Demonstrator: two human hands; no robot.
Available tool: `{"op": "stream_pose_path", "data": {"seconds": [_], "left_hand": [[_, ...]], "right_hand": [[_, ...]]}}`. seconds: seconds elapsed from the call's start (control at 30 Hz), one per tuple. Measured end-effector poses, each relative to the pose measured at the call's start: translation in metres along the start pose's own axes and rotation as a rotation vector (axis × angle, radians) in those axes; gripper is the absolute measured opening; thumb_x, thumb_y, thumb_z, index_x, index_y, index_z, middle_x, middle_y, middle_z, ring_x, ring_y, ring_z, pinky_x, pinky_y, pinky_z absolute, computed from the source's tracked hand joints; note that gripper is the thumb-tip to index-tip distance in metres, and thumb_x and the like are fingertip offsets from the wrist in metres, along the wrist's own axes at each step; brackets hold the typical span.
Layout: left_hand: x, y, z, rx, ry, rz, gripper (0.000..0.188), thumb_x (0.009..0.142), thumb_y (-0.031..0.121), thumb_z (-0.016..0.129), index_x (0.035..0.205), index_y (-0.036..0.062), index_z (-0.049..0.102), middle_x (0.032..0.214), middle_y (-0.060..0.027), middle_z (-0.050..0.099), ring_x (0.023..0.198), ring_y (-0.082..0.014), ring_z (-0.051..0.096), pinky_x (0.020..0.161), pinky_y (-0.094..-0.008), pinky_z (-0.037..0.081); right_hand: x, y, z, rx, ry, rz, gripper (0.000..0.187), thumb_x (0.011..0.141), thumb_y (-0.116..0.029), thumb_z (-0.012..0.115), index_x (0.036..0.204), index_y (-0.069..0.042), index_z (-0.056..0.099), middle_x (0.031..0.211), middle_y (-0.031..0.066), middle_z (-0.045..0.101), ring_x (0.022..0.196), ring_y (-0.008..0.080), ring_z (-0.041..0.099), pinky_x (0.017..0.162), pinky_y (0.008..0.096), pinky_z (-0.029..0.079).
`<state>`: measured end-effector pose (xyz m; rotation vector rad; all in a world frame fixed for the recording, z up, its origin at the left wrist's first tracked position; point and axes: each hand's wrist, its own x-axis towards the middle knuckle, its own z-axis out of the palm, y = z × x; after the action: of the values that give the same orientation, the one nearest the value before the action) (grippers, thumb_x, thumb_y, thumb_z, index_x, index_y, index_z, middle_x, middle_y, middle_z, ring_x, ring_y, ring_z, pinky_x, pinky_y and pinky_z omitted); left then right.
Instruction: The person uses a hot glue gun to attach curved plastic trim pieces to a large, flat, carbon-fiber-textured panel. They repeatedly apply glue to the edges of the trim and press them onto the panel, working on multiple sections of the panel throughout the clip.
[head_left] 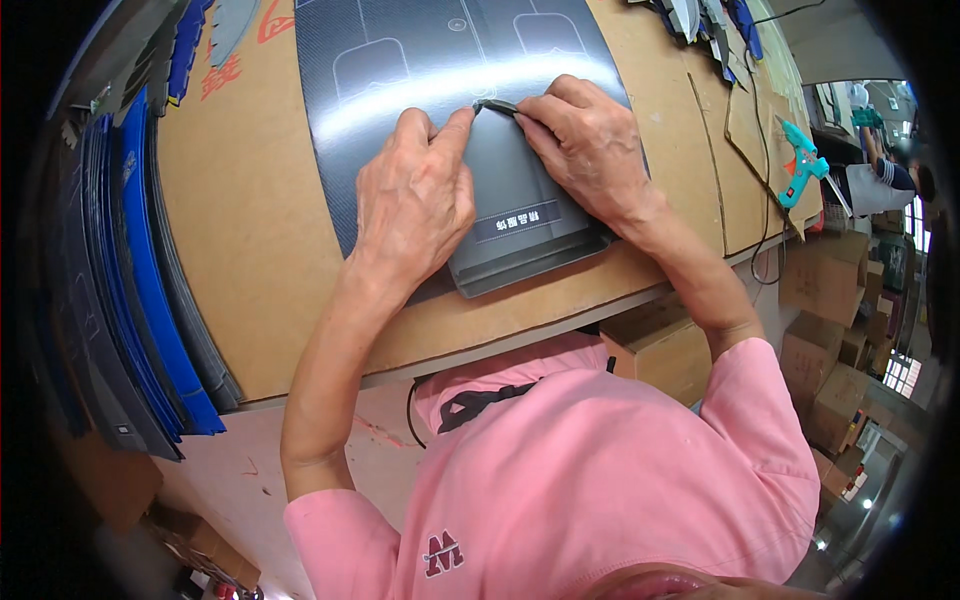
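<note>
A dark glossy printed sheet (375,125) lies on the table before me, with pocket-like outlines on its far half and a folded grey panel (515,180) at its near end. My left hand (415,195) rests over the left of the panel, closed, with its fingertips meeting the tip of a thin black strip (498,106). From the right, my right hand (590,140) pinches the other end of that strip between thumb and fingers. The strip lies just above the panel's top edge. Whether it is a cord or a ribbon I cannot make out.
Stacked blue and dark sheets (150,250) stand along the table's left edge. A turquoise glue gun (800,165) lies at the right, beside a dark cable. More blue and grey pieces (690,20) lie at the far right. Cardboard boxes (825,280) fill the floor at right.
</note>
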<state>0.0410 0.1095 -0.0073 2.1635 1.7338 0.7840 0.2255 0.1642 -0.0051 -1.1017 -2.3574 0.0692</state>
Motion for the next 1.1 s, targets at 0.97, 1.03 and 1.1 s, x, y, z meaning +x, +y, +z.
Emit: {"op": "stream_pose_path", "data": {"seconds": [0.97, 1.03, 1.1], "left_hand": [[0.027, -0.006, -0.003, 0.179, -0.242, 0.173, 0.050, 0.081, 0.003, 0.045, 0.131, 0.0092, 0.050, 0.088, -0.0197, 0.057, 0.081, -0.0379, 0.059, 0.078, -0.0449, 0.048], [0.028, -0.012, 0.001, 0.160, -0.226, 0.160, 0.049, 0.081, 0.003, 0.045, 0.129, 0.0083, 0.051, 0.088, -0.0199, 0.057, 0.082, -0.0380, 0.059, 0.078, -0.0453, 0.048], [0.027, -0.013, 0.003, 0.184, -0.166, 0.253, 0.046, 0.081, 0.003, 0.045, 0.126, 0.0071, 0.051, 0.087, -0.0201, 0.057, 0.082, -0.0381, 0.059, 0.077, -0.0457, 0.048]], "right_hand": [[-0.044, -0.006, -0.046, 0.045, -0.551, 0.278, 0.052, 0.092, -0.012, 0.051, 0.140, -0.007, 0.033, 0.082, 0.0224, 0.060, 0.074, 0.0390, 0.058, 0.067, 0.0447, 0.044], [-0.036, -0.005, -0.051, 0.061, -0.610, 0.310, 0.054, 0.092, -0.014, 0.053, 0.142, -0.009, 0.034, 0.077, 0.0211, 0.060, 0.070, 0.0371, 0.057, 0.066, 0.0433, 0.043], [-0.033, -0.009, -0.066, 0.112, -0.639, 0.375, 0.057, 0.091, -0.017, 0.055, 0.143, -0.010, 0.033, 0.071, 0.0188, 0.057, 0.065, 0.0338, 0.055, 0.065, 0.0412, 0.042]]}}
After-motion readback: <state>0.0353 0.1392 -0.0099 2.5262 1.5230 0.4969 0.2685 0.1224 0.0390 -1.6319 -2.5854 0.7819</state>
